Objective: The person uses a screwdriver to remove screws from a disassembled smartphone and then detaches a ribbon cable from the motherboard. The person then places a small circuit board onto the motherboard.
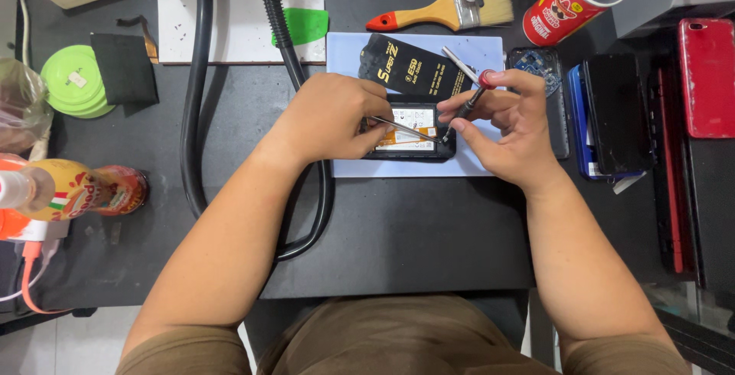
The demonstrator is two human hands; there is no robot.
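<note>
Fingers point(467, 126) pinch the screwdriver point(468, 105), left hand point(333, 118) grips tweezers point(402, 127) over the opened phone point(409, 131); I'd keep that driver upright.

Left hand point(333, 118) covers the left end of the opened phone point(409, 131) at frame centre; parts inside too small to tell. Screwdriver point(468, 104) tip too small to tell where it lands. Red phone point(706, 76) cut by right edge; bottle point(46, 191) by left edge.
</note>
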